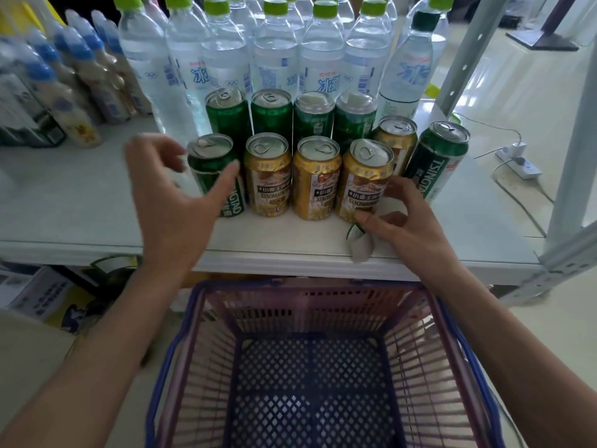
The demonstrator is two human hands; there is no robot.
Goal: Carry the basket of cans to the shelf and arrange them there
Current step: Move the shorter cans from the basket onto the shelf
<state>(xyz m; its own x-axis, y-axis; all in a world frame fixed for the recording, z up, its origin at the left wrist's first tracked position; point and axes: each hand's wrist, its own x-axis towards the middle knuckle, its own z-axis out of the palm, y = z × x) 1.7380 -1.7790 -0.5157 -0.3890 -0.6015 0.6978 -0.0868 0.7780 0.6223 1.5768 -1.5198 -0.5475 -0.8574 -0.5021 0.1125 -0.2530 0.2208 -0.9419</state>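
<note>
The basket [170, 345] was empty. The left grip [174, 202] spread wide; the right grip [407, 218] held a gold can [365, 177], likely to straighten it.

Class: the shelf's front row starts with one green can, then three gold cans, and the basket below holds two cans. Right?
No: the head view shows the basket empty. The green can, then three gold cans, do start the front row.

Shelf [80, 189] left of cans [315, 176] free; bottles [274, 53] seemingly block rear
</note>
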